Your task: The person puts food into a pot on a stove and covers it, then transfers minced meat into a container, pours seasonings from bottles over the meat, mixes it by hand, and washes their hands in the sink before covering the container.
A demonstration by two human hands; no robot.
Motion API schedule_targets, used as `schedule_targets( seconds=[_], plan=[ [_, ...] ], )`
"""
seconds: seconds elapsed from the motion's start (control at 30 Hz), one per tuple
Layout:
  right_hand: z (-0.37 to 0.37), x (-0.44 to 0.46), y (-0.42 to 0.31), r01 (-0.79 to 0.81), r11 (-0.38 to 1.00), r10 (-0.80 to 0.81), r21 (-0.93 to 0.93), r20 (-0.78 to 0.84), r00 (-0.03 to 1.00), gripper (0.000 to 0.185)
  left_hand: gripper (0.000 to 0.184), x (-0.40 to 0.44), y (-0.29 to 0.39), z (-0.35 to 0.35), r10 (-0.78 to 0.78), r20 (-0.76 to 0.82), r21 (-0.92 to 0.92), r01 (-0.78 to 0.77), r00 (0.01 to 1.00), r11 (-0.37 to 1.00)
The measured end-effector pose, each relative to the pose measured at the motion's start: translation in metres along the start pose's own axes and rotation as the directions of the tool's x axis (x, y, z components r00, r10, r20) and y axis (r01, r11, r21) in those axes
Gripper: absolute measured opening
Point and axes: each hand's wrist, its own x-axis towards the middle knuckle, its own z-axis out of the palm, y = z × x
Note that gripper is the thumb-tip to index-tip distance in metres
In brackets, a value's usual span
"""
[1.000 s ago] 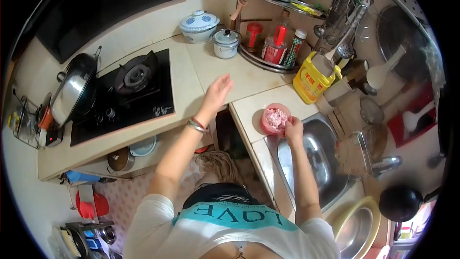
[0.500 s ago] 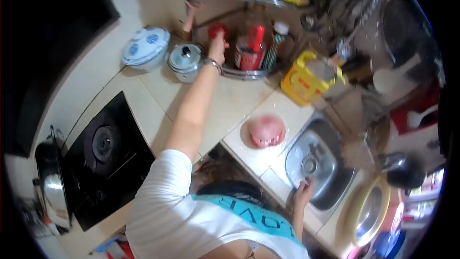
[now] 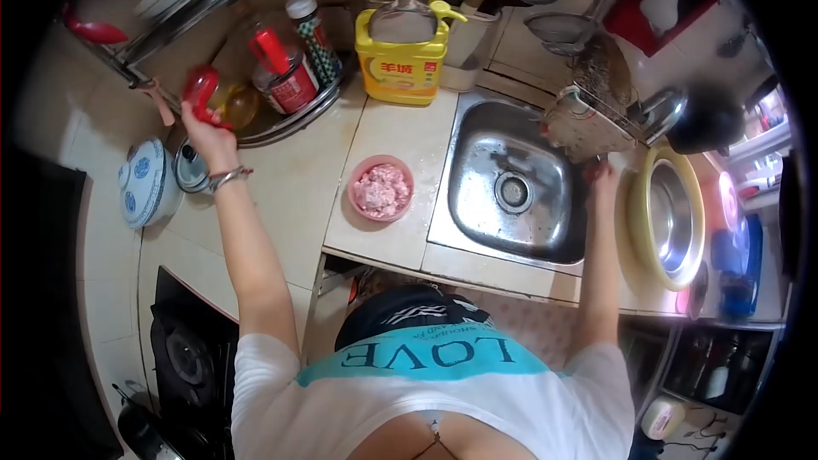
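Note:
My left hand (image 3: 211, 140) is at the back left corner, its fingers closed round the red top (image 3: 203, 95) of what looks like a container with an amber body (image 3: 243, 106). Beside it are a red-capped bottle with a red label (image 3: 288, 81) and a lidded glass pot (image 3: 192, 166). Out at the sink's right edge, my right hand (image 3: 602, 175) is closed just below an upright cutting board (image 3: 588, 128); what its fingers hold is hidden. Between my arms, a pink bowl (image 3: 354, 196) of pale pink minced meat (image 3: 382, 190) sits on the counter.
A steel sink (image 3: 515, 243) lies right of the bowl. Behind stands a yellow jug (image 3: 400, 68) with utensils above. A yellow-rimmed basin (image 3: 645, 230) is at right, a blue-white lidded tureen (image 3: 141, 183) at left, and a black stove (image 3: 183, 349) at lower left.
The view has swung to the right. My right hand has gone from the sink's front edge to its right side by the board. My left hand is still at the red top.

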Motion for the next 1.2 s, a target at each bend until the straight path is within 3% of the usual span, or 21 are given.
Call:
schedule_targets(
  seconds=[0.07,0.13,0.2,0.33,0.4,0.53,0.6,0.7,0.8,0.83,0.87,0.93,1.0,1.07,1.17,1.2],
  plan=[
    [-0.013,0.073,0.019,0.076,0.983,-0.047,0.169,-0.171,0.984,0.019,0.023,-0.017,0.017,-0.002,0.039,-0.036,0.05,-0.037,0.999,0.998],
    [-0.006,0.073,-0.027,-0.012,0.958,0.059,0.286,-0.157,0.986,0.025,0.023,-0.049,0.042,-0.002,0.061,0.044,0.073,-0.064,0.997,0.995],
    [-0.048,0.182,0.034,-0.065,0.946,0.047,0.316,0.062,0.997,0.033,0.021,-0.059,0.065,-0.021,-0.04,0.118,0.103,0.028,0.992,0.994],
    [-0.034,0.223,0.011,-0.12,0.928,0.148,0.354,-0.054,0.987,0.03,0.021,-0.1,0.112,-0.018,-0.271,0.141,0.36,0.206,0.952,0.91],
    [-0.031,0.228,0.009,-0.14,0.921,0.184,0.363,-0.09,0.979,0.029,0.022,-0.121,0.119,-0.004,-0.376,0.046,0.52,0.299,0.925,0.8],
    [-0.031,0.229,0.008,-0.161,0.913,0.211,0.376,-0.095,0.973,0.027,0.025,-0.136,0.117,0.003,-0.64,0.115,0.756,0.351,0.76,0.553],
    [-0.031,0.221,0.009,-0.174,0.906,0.218,0.387,-0.071,0.973,0.025,0.031,-0.146,0.112,0.015,-0.704,0.129,0.863,0.271,0.698,0.427],
    [-0.024,0.197,0.014,-0.205,0.89,0.24,0.408,-0.036,0.97,0.024,0.034,-0.163,0.105,0.04,-0.701,0.083,0.967,0.112,0.709,0.228],
    [-0.014,0.116,0.039,-0.357,0.832,0.389,0.424,0.014,0.921,0.022,0.038,-0.165,0.097,0.051,-0.724,0.098,0.994,-0.032,0.683,0.104],
    [-0.009,0.073,0.044,-0.436,0.789,0.446,0.433,0.084,0.891,0.022,0.038,-0.164,0.088,0.047,-0.705,0.156,0.987,-0.084,0.692,0.135],
    [-0.015,0.052,0.079,-0.475,0.786,0.362,0.396,0.327,0.873,0.016,0.039,-0.165,0.084,0.047,-0.706,0.177,0.984,-0.135,0.686,0.115],
    [0.002,-0.012,0.09,-0.726,0.55,0.484,0.413,0.551,0.68,0.014,0.039,-0.165,0.079,0.051,-0.714,0.218,0.967,-0.243,0.665,0.069],
    [0.025,-0.044,0.083,-0.759,0.379,0.605,0.53,0.479,0.637,0.008,0.04,-0.166,0.081,0.063,-0.754,0.205,0.955,-0.297,0.623,0.014],
    [0.048,-0.053,0.066,-0.71,0.281,0.765,0.645,0.297,0.572,0.01,0.045,-0.171,0.083,0.075,-0.774,0.214,0.934,-0.357,0.596,-0.016],
    [0.029,-0.053,0.094,-0.844,0.423,0.55,0.329,0.648,0.528,0.012,0.055,-0.177,0.083,0.085,-0.774,0.259,0.898,-0.439,0.577,-0.026],
    [0.026,-0.054,0.092,-0.804,0.529,0.595,0.272,0.557,0.58,0.012,0.055,-0.178,0.082,0.087,-0.774,0.268,0.889,-0.458,0.573,-0.031]
  ],
)
